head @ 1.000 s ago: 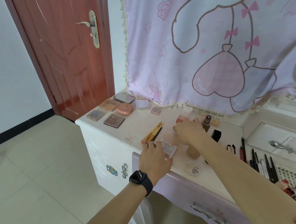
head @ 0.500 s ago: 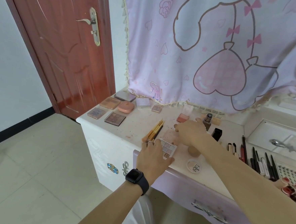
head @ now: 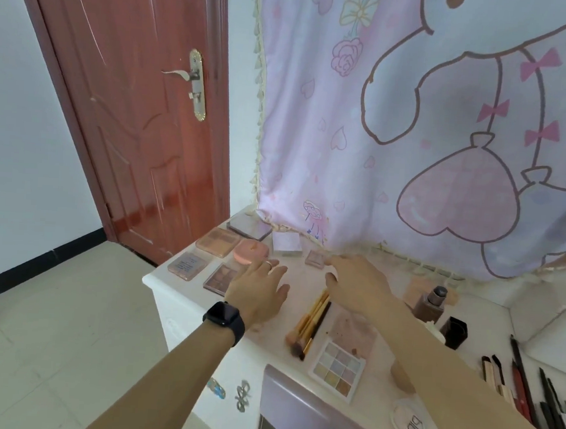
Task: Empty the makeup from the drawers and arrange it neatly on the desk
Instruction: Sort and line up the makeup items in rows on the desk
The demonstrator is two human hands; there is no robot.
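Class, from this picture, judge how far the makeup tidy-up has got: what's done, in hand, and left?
Done: palettes sit grouped at the desk's left end, pencils lined up on the right. In hand: the left hand and right hand, both empty, reach toward that group. Left: brushes and the nine-pan palette lie loosely mid-desk; the drawer's inside is hidden.

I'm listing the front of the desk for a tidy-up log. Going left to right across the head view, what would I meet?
Labelled flat compact → left hand → brushes → nine-pan palette → round clear compact → pencils.
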